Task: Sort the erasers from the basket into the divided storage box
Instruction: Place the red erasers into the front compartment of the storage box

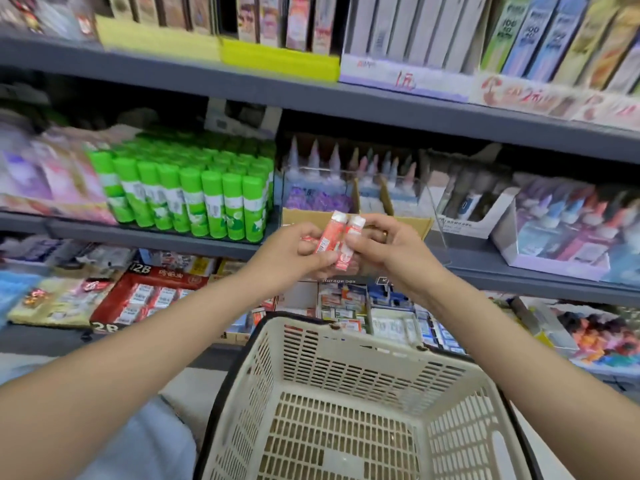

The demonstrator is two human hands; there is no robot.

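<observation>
Basket (346,358): nearest the camera, cream plastic with a dark rim, low centre. The visible floor shows no erasers; bottom edge of frame cuts off the near part, so can't rule out leftovers there.

Hands are raised together above and beyond the basket's far rim. Left hand (299,251): fingers curled, pinching the left pink eraser (329,237). Right hand (384,245): thumb and fingers curled round the right pink eraser (351,242). The two erasers sit side by side, touching or nearly so, long axes roughly upright with a slight rightward lean, white caps on top. A bit of red shows under the left fingers, possibly a third piece, can't tell.

Divided storage box (367,306): directly below and just behind the hands, on the low shelf past the basket's far rim, compartments already holding packaged erasers. Judgement: next move is mostly straight down and slightly forward; both hands about equally near, right hand marginally over the box centre. Erasers likely need tipping from upright to flat to fit a compartment.

Behind: green glue sticks (194,199) on the middle shelf, left.
</observation>
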